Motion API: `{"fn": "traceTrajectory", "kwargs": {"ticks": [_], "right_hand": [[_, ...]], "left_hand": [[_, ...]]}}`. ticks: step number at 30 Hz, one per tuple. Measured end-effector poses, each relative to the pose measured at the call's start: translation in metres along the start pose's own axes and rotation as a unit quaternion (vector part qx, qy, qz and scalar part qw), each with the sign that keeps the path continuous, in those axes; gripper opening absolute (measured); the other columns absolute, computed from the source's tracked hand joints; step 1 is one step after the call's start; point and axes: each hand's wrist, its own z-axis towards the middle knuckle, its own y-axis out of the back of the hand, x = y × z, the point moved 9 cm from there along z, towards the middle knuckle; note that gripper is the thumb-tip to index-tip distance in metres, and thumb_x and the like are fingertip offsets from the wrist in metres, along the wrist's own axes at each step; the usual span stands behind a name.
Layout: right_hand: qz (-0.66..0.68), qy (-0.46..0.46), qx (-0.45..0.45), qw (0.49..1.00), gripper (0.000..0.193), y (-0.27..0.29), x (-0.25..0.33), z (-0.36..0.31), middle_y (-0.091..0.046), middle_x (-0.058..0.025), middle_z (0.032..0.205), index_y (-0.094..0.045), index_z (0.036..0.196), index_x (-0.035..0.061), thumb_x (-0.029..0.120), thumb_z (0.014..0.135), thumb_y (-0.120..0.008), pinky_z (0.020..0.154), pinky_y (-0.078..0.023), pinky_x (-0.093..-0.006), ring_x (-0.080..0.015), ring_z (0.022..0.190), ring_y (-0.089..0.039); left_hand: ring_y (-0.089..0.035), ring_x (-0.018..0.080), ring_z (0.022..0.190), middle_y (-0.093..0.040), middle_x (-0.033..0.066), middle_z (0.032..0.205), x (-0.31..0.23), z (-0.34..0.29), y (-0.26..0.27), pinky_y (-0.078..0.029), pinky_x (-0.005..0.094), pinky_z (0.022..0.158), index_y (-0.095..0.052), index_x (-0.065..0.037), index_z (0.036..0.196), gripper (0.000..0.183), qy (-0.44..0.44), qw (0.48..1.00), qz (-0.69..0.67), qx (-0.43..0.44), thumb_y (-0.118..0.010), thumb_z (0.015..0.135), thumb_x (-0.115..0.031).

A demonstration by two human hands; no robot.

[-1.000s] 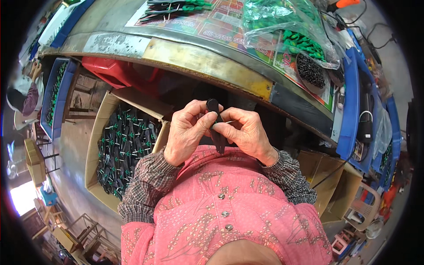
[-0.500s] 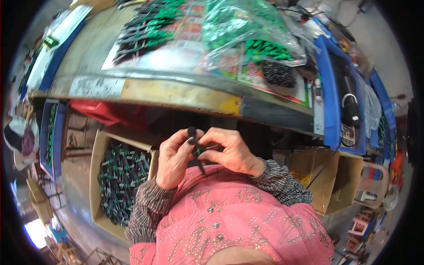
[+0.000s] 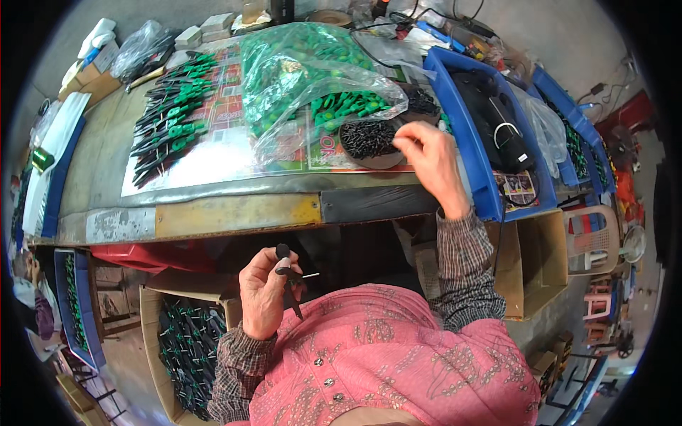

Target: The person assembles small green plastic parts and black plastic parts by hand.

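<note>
In front of my chest my left hand (image 3: 260,298) is closed on a slim black two-armed piece (image 3: 293,302) with rounded ends. A thin pale pin (image 3: 311,275) juts out from its side; the fingers cover part of the piece. My right hand (image 3: 435,165) is stretched over the bench, thumb and fingertips pinched together at the right edge of a round dish (image 3: 380,163). Small black pin-like parts (image 3: 366,137) fill that dish. Whether the fingertips hold one cannot be made out. Loose green pieces (image 3: 348,108) spill from a clear plastic bag (image 3: 302,53) just behind the dish.
Black-and-green pieces (image 3: 170,117) lie in a row on the bench's left. A blue bin (image 3: 490,195) stands right of my right hand. Below the bench edge (image 3: 238,214), a cardboard box (image 3: 150,312) with similar pieces is at left, another box (image 3: 550,263) at right.
My right hand has left the black piece and moved up and right to the dish on the bench. My left hand keeps the piece, slightly lower and to the left. The view has shifted.
</note>
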Motion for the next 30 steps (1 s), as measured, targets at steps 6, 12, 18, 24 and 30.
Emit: {"fn": "traceTrajectory", "kwargs": {"ticks": [6, 12, 18, 24, 30], "right_hand": [[-0.154, 0.001, -0.023, 0.988, 0.008, 0.006, -0.062, 0.032, -0.062, -0.0131, 0.082, -0.065, 0.085, 0.0033, 0.01, 0.08, -0.065, 0.069, -0.047, -0.0427, -0.0327, 0.079, -0.062], [-0.193, 0.001, 0.007, 0.981, 0.013, -0.01, -0.087, 0.058, -0.061, -0.0119, 0.084, -0.066, 0.087, 0.0046, 0.014, 0.078, -0.067, 0.073, -0.046, -0.0418, -0.0312, 0.086, -0.062], [-0.207, 0.0, 0.024, 0.978, 0.015, -0.024, -0.093, 0.068, -0.063, -0.013, 0.086, -0.068, 0.087, 0.0046, 0.016, 0.077, -0.071, 0.075, -0.048, -0.044, -0.0333, 0.089, -0.062], [-0.223, 0.014, 0.022, 0.975, 0.014, -0.027, -0.092, 0.07, -0.065, -0.0158, 0.087, -0.069, 0.085, 0.003, 0.013, 0.076, -0.07, 0.076, -0.05, -0.0446, -0.0343, 0.087, -0.064], [-0.236, 0.026, -0.009, 0.971, 0.009, -0.021, -0.095, 0.065, -0.066, -0.0155, 0.085, -0.069, 0.081, 0.0038, 0.011, 0.078, -0.064, 0.073, -0.05, -0.0452, -0.0342, 0.084, -0.064]], "left_hand": [[-0.059, 0.0123, 0.06, -0.062, 0.0063, 0.079, 0.007, 0.009, -0.002, -0.047, 0.0234, 0.052, -0.06, 0.001, 0.099, 0.016, 0.005, 1.0, 0.004, -0.011, -0.057, 0.094, -0.014], [-0.058, 0.0119, 0.059, -0.061, 0.0066, 0.078, 0.007, 0.012, -0.006, -0.048, 0.0237, 0.052, -0.059, 0.001, 0.099, 0.016, 0.005, 1.0, 0.023, -0.015, -0.057, 0.095, -0.014], [-0.057, 0.0116, 0.058, -0.06, 0.0067, 0.077, 0.013, 0.013, -0.007, -0.048, 0.024, 0.052, -0.059, 0.002, 0.098, 0.016, 0.012, 1.0, 0.026, -0.009, -0.056, 0.095, -0.014], [-0.058, 0.0117, 0.059, -0.061, 0.0067, 0.077, 0.02, 0.013, -0.005, -0.048, 0.0237, 0.052, -0.059, 0.002, 0.098, 0.017, 0.015, 1.0, 0.024, -0.008, -0.057, 0.095, -0.015], [-0.058, 0.0114, 0.059, -0.061, 0.0063, 0.077, 0.021, 0.011, -0.007, -0.047, 0.023, 0.052, -0.059, 0.002, 0.099, 0.017, 0.019, 0.999, 0.025, -0.008, -0.057, 0.095, -0.015]]}}
